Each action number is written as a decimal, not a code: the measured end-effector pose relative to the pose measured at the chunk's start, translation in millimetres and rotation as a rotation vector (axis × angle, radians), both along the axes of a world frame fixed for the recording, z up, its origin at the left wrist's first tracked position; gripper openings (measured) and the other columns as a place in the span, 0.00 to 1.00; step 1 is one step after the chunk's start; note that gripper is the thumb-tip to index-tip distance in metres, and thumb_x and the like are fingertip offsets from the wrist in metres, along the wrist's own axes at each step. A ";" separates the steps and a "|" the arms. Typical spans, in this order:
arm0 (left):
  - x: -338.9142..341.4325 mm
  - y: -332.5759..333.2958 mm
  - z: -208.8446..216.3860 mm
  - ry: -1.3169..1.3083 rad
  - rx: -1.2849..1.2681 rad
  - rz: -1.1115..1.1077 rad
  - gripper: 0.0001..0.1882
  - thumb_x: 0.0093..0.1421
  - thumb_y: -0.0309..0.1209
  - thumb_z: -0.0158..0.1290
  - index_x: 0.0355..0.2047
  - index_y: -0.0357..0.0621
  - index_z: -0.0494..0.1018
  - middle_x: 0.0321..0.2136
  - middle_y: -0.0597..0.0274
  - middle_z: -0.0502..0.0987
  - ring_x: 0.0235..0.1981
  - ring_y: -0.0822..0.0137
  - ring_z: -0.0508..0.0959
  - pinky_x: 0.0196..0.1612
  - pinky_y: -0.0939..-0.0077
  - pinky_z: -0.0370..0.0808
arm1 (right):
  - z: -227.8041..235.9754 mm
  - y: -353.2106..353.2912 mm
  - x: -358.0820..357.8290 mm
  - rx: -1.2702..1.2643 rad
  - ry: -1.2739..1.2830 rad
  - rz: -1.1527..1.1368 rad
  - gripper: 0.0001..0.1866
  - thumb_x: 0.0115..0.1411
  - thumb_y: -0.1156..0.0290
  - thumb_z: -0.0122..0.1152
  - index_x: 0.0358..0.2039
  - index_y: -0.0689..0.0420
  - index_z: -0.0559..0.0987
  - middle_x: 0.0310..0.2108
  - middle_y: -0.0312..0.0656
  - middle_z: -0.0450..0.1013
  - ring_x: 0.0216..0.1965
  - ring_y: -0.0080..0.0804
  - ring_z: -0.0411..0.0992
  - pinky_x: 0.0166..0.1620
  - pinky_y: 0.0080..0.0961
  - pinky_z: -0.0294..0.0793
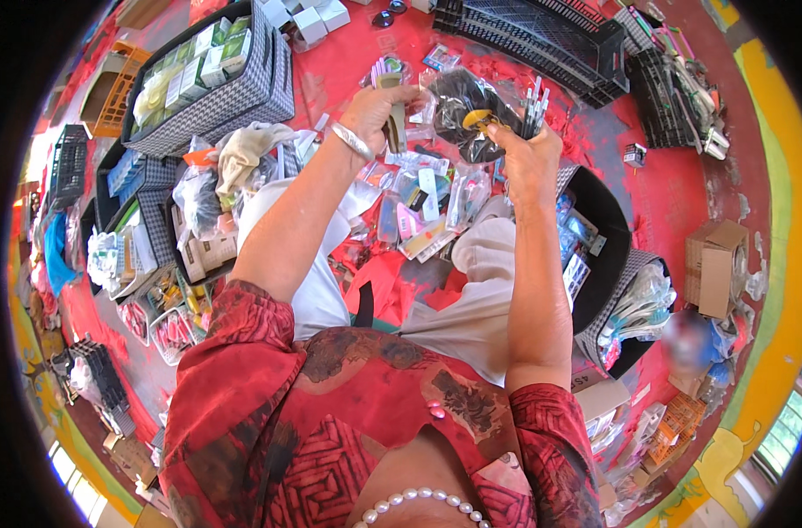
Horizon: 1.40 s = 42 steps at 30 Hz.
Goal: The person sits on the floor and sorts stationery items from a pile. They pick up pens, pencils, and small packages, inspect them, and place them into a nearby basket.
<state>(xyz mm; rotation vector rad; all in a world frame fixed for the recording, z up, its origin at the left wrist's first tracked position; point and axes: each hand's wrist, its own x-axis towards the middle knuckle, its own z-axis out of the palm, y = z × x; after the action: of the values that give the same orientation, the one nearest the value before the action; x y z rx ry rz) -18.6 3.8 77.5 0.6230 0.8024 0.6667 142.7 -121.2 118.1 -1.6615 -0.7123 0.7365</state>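
Observation:
My left hand (366,116) is closed around a flat olive-beige strip-like object (395,134); its exact kind is unclear. To its right, my right hand (530,158) grips a bundle of slim pen-like sticks (536,104), dark with white ends. A yellow, rounded piece (478,117) shows at that thumb, and I cannot tell whether it is pinched too. Just beyond, and partly behind the right fingers, is a black plastic bag (454,95). Between my legs lies a pile of small packaged goods, with a white card (428,194) and a clear packet (468,197) among them.
A houndstooth bin (278,88) of green-and-white boxes stands far left. Black crates (542,44) are at the far right. Another bin (608,207) sits by my right leg, near a cardboard box (725,255). Fabric and bagged goods (198,202) fill a bin on my left.

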 end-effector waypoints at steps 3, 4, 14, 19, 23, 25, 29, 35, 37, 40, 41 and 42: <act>-2.2 1.2 3.4 0.084 -0.060 0.097 0.10 0.48 0.25 0.56 0.29 0.34 0.69 0.24 0.57 0.74 0.24 0.68 0.75 0.27 0.80 0.72 | 1.2 3.5 -6.7 0.102 -0.461 -0.061 0.10 0.40 0.79 0.60 0.28 0.61 0.75 0.21 0.45 0.71 0.19 0.37 0.68 0.28 0.29 0.65; -2.9 2.1 5.9 0.116 -0.066 0.132 0.10 0.49 0.26 0.56 0.29 0.34 0.69 0.23 0.58 0.74 0.24 0.68 0.75 0.27 0.80 0.72 | 2.3 3.0 -9.3 0.113 -0.582 -0.081 0.10 0.41 0.79 0.59 0.28 0.60 0.75 0.22 0.46 0.70 0.19 0.41 0.68 0.28 0.30 0.66; -26.7 9.1 39.0 -0.198 0.003 -0.187 0.12 0.48 0.31 0.57 0.33 0.44 0.70 0.28 0.65 0.75 0.29 0.72 0.75 0.34 0.77 0.74 | 10.4 6.0 -36.5 0.570 -1.415 0.150 0.10 0.42 0.76 0.56 0.30 0.54 0.76 0.29 0.38 0.70 0.19 0.22 0.68 0.18 0.16 0.64; -31.3 13.9 42.0 -0.201 0.178 -0.051 0.12 0.44 0.22 0.55 0.31 0.41 0.70 0.26 0.64 0.74 0.27 0.72 0.76 0.33 0.77 0.74 | 10.5 1.7 -31.4 0.515 -1.165 0.054 0.13 0.42 0.80 0.56 0.31 0.54 0.76 0.32 0.39 0.71 0.23 0.28 0.71 0.21 0.17 0.67; -32.7 15.8 43.7 -0.220 0.215 0.021 0.11 0.44 0.20 0.54 0.30 0.41 0.69 0.26 0.64 0.74 0.26 0.71 0.75 0.31 0.77 0.74 | 14.9 0.1 -11.2 0.338 -0.576 -0.202 0.11 0.47 0.80 0.57 0.35 0.60 0.74 0.30 0.40 0.73 0.28 0.29 0.72 0.24 0.19 0.71; -31.6 14.5 42.5 -0.221 0.257 0.020 0.11 0.43 0.19 0.54 0.29 0.43 0.68 0.27 0.65 0.72 0.26 0.71 0.75 0.30 0.77 0.74 | 18.4 0.6 -1.9 0.210 0.114 -0.306 0.09 0.50 0.72 0.59 0.32 0.63 0.74 0.28 0.40 0.73 0.23 0.22 0.70 0.21 0.19 0.68; -28.7 9.4 37.8 -0.205 0.280 -0.084 0.20 0.43 0.17 0.52 0.39 0.44 0.67 0.32 0.64 0.72 0.32 0.68 0.75 0.35 0.73 0.75 | 22.7 -1.2 1.5 -0.031 0.751 -0.067 0.12 0.48 0.69 0.61 0.30 0.60 0.72 0.19 0.36 0.70 0.08 0.12 0.52 0.11 0.13 0.51; -20.2 0.7 38.8 -0.137 0.264 -0.062 0.14 0.41 0.17 0.55 0.25 0.47 0.64 0.22 0.72 0.67 0.23 0.77 0.70 0.28 0.82 0.69 | 24.6 -3.8 -4.6 -0.056 0.644 0.130 0.10 0.43 0.75 0.65 0.24 0.55 0.70 0.15 0.33 0.68 0.06 0.14 0.53 0.10 0.15 0.51; -18.2 -1.7 41.1 -0.095 0.190 -0.013 0.14 0.40 0.18 0.55 0.26 0.47 0.65 0.22 0.72 0.68 0.23 0.76 0.71 0.29 0.80 0.70 | 24.4 -3.2 -6.0 -0.037 0.592 0.121 0.10 0.43 0.76 0.64 0.22 0.55 0.70 0.15 0.35 0.69 0.06 0.14 0.54 0.10 0.15 0.52; -17.5 -3.0 41.0 -0.142 0.120 -0.049 0.14 0.41 0.18 0.55 0.28 0.46 0.67 0.23 0.70 0.69 0.25 0.75 0.72 0.29 0.78 0.70 | 22.6 -1.0 -7.6 -0.029 0.593 0.054 0.09 0.43 0.76 0.64 0.22 0.55 0.70 0.15 0.35 0.69 0.06 0.14 0.54 0.11 0.16 0.52; -18.2 -3.1 39.2 -0.175 0.156 -0.074 0.13 0.42 0.20 0.55 0.30 0.45 0.68 0.24 0.69 0.70 0.26 0.74 0.72 0.29 0.77 0.71 | 21.8 -0.1 -7.7 -0.025 0.600 0.049 0.09 0.43 0.77 0.64 0.21 0.56 0.71 0.14 0.35 0.68 0.07 0.15 0.55 0.11 0.16 0.52; -18.8 -1.4 36.9 -0.156 0.141 -0.064 0.12 0.43 0.21 0.55 0.30 0.44 0.69 0.24 0.68 0.71 0.26 0.74 0.72 0.29 0.77 0.71 | 21.0 0.8 -7.6 -0.023 0.604 0.039 0.08 0.43 0.77 0.64 0.21 0.56 0.71 0.14 0.34 0.68 0.07 0.15 0.55 0.11 0.16 0.52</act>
<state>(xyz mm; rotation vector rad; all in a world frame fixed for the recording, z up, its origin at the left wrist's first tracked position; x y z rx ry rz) -37.4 2.4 114.4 0.7126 0.5920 0.7081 135.1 -120.4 139.2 -1.3393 -0.3044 1.2053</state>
